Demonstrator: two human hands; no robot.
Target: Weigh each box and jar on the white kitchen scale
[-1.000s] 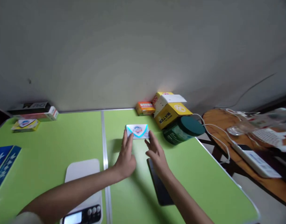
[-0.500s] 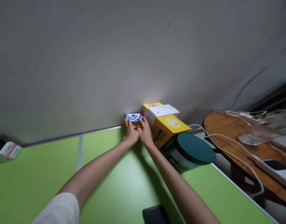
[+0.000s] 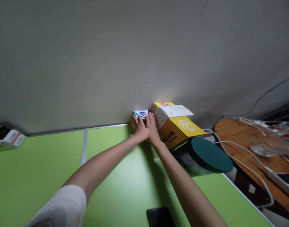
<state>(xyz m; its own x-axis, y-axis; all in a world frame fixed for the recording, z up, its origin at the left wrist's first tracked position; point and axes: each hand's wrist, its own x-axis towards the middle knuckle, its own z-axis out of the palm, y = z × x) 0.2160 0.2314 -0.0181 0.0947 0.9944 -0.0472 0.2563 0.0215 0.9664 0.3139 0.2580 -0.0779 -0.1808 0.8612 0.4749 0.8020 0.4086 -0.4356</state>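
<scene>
A small white-and-blue soap box (image 3: 143,113) with a printed logo stands against the wall at the back of the green table (image 3: 121,176). A yellowish side shows below its top at the left. My left hand (image 3: 141,128) lies against the front of this box, fingers stretched out and spread. My right hand (image 3: 153,128) is beside it, fingers straight and close together, touching the box's right front. The two hands meet at the thumbs and hide most of the box's front. Right of my right hand stand a yellow box (image 3: 170,134) marked WATER and a white box (image 3: 176,111).
Another yellow box (image 3: 167,104) touches the wall. A tub with a dark green lid (image 3: 212,154) stands near the table's right edge. A black phone (image 3: 160,217) lies in front, a carton (image 3: 13,138) at far left. Cables cross a wooden table (image 3: 240,157) at right.
My fingers have shifted from gripping the soap box's top edge and sides to lying flat against its front. The whole view has swung slightly left.
</scene>
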